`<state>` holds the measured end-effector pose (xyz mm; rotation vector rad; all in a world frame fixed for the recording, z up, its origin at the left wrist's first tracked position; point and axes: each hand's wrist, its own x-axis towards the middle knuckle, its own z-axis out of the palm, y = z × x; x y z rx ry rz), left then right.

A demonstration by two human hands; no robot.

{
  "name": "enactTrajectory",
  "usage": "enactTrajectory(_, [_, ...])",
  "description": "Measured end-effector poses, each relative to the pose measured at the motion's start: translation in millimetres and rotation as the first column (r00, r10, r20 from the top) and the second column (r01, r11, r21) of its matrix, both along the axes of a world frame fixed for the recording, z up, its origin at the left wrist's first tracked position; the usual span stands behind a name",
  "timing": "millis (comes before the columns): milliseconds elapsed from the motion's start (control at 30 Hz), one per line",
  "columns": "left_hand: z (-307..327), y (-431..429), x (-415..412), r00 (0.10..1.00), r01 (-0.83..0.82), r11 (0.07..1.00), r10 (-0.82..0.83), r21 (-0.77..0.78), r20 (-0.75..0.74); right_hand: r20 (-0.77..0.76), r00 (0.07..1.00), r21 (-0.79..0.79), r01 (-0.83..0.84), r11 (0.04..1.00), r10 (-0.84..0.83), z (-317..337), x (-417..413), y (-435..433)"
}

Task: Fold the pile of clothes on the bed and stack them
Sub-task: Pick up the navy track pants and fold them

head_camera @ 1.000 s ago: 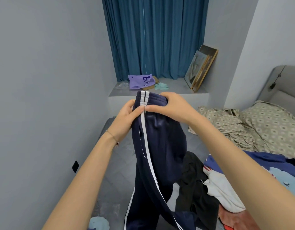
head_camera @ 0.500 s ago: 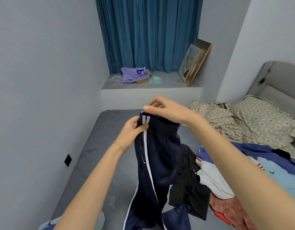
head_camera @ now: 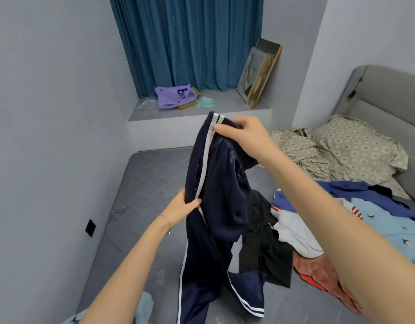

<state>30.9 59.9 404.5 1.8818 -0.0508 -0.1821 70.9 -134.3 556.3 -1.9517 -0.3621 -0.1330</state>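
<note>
Left hand (head_camera: 182,208) lower on trousers (head_camera: 221,176), pile (head_camera: 295,232) beside

The right grip (head_camera: 245,134) pinches the waistband of the navy track pants (head_camera: 222,183). The left grip (head_camera: 182,206) is lower and pinches the side seam with the white stripe. Under both grips the legs hang down and their ends lie on the grey bed (head_camera: 143,183). To the right of the grips, lower, lies the pile of clothes (head_camera: 307,225), with a black garment (head_camera: 264,249) nearest to the pants. Beyond the right grip a purple cloth (head_camera: 171,97) lies on a ledge (head_camera: 225,101).
</note>
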Motion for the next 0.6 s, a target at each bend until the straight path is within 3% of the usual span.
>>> enactTrajectory(200, [41, 35, 13, 0.997, -0.066, 0.971, 0.075, -0.232, 0.032, -0.190, 0.974, 0.352, 0.181, 0.918, -0.119, 26, -6, -29])
enactTrajectory(300, [80, 43, 16, 0.993, -0.065, 0.899, 0.103, -0.434, 0.065, -0.267, 0.961, 0.470, 0.197, 0.860, -0.075, 27, -12, -45])
enactTrajectory(400, [101, 28, 17, 0.999, 0.025, 0.834, 0.005, -0.551, 0.052, -0.366, 0.931, 0.538, 0.225, 0.813, -0.015, 18, -19, -65])
enactTrajectory(500, [86, -6, 25, 0.990, 0.093, 0.921, -0.127, -0.378, -0.064, -0.416, 0.907, 0.548, 0.310, 0.777, -0.069, 3, -21, -97])
enactTrajectory(600, [43, -45, 41, 0.963, 0.188, 0.982, -0.185, -0.004, -0.198, -0.444, 0.876, 0.426, 0.390, 0.816, -0.187, -23, -21, -134])
